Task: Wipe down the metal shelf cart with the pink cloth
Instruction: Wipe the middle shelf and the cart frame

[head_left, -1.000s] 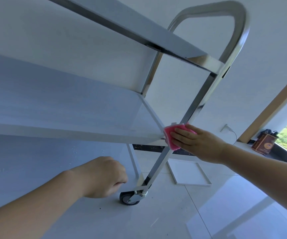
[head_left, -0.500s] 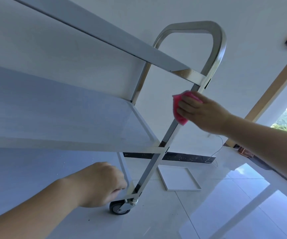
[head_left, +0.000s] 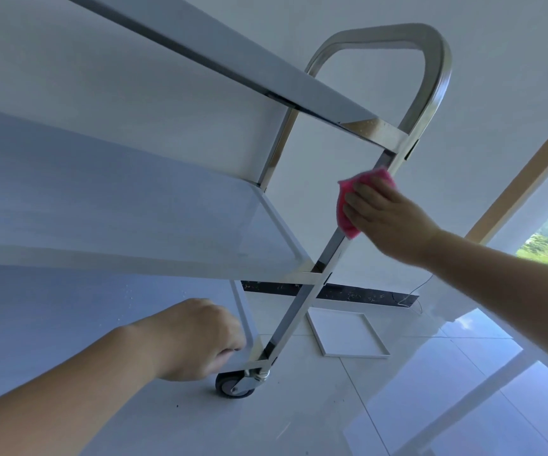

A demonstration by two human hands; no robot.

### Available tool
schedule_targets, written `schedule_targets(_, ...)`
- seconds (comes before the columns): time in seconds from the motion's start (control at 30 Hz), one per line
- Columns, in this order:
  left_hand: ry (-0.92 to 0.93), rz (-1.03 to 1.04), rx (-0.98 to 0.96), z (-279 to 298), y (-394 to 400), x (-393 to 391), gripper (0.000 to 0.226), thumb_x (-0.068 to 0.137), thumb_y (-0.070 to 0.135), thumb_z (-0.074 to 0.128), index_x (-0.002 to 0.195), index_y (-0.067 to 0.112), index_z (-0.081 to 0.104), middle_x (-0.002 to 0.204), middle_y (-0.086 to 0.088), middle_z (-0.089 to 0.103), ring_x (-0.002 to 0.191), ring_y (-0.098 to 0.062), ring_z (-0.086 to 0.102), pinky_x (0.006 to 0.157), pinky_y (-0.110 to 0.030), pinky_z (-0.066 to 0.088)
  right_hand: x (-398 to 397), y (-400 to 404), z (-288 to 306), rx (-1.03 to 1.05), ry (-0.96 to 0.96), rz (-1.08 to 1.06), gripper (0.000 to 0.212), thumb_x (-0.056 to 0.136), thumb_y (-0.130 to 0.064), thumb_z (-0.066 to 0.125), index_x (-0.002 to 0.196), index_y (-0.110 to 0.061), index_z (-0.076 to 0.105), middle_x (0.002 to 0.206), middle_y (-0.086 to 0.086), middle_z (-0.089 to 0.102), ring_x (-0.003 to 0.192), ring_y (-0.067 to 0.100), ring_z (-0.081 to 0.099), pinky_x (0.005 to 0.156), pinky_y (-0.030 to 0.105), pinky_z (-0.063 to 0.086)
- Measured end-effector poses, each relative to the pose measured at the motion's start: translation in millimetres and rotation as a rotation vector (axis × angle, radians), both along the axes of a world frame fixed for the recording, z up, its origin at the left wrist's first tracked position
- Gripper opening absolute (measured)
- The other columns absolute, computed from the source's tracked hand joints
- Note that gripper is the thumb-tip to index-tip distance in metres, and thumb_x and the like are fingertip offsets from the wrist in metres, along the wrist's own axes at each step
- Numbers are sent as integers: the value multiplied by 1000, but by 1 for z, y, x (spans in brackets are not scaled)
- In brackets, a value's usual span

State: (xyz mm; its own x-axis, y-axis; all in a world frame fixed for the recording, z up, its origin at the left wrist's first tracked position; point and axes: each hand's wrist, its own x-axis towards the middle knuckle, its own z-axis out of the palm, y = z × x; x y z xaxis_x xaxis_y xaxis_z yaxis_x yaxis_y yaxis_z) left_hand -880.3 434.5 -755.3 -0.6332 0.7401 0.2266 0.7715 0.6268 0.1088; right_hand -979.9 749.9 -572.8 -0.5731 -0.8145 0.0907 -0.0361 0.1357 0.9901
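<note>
Glossy white floor tiles point(head_left: 348, 406) and a plain white wall are framing the metal shelf cart point(head_left: 167, 225), which is filling the left and centre of the view, with its shelves running off the left edge. The pink cloth point(head_left: 348, 209) is lying against the cart's near upright post point(head_left: 331, 248), between the top shelf and the middle shelf. The right hand point(head_left: 387, 215) is pressing the cloth onto the post, fingers together and laid flat over it, so most of the cloth is hidden and only its upper and left edges are showing. The left hand point(head_left: 197, 337) is resting low at the corner of the bottom shelf, fingers curled shut; what they are gripping is hidden behind the knuckles. 1 caster wheel point(head_left: 233, 386) is showing below that corner. A flat white panel point(head_left: 348, 334) is lying on the floor beyond the cart, partly covered by the post. Greenery at the far right is cut off by the frame.
</note>
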Motion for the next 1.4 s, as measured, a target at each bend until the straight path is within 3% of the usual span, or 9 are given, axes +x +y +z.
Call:
schedule_targets(0.23,48,7,-121,4,-6,3,24,90,27,30,91,20,54,88,4,57,83,-20,52,80,-36,44,7,-12,-92,9,-251,-86,44,84,-13,38,124,0,52,128,18,54,125,39,42,115,52,10)
schedule_targets(0.4,34,29,-145,3,-9,6,24,91,27,31,90,19,54,86,3,56,80,-21,51,81,-36,43,3,-8,-76,42,-292,-6,49,83,-10,27,126,-1,48,127,17,55,122,38,44,115,49,10)
schedule_targets(0.6,50,25,-83,10,-10,7,26,91,28,31,93,21,55,87,5,58,82,-20,52,81,-34,42,11,-22,-39,-77,-335,61,37,88,-8,27,114,-8,55,115,11,61,109,34,53,109,47,29)
schedule_targets(0.73,163,91,24,24,-25,15,30,91,27,30,95,20,58,87,5,59,83,-17,52,76,-33,43,30,-57,-30,-173,-445,226,33,91,-7,30,109,-12,57,109,7,63,100,30,54,108,45,28)
schedule_targets(0.9,289,250,397,53,-59,41,17,87,21,50,97,14,63,86,0,63,77,-22,59,63,-33,49,54,-134,-26,-330,-582,507,32,84,-7,51,115,-13,61,112,6,65,100,29,60,99,45,40)
schedule_targets(1.07,376,393,511,76,-97,70,50,82,39,63,122,11,51,114,-1,57,92,-19,59,69,-33,53,80,-221,-35,-534,-715,725,34,82,-13,68,115,-8,62,110,8,66,99,28,62,99,41,42)
schedule_targets(1.13,389,455,520,82,-111,84,50,79,38,68,117,12,51,107,0,58,84,-16,58,64,-32,52,91,-251,-41,-593,-803,783,29,84,-17,66,110,-3,62,107,9,66,97,30,62,98,41,42)
schedule_targets(1.23,415,553,535,88,-136,107,26,79,15,66,103,11,58,90,0,62,73,-18,59,56,-35,50,104,-286,-48,-693,-910,844,32,83,-19,67,108,-2,56,104,8,65,94,32,61,92,43,46)
schedule_targets(1.4,420,700,534,108,-185,146,10,80,4,59,90,8,59,81,-1,58,70,-19,55,61,-35,45,124,-342,-60,-758,-955,817,44,82,-12,49,127,-9,47,121,11,56,112,31,54,92,44,46)
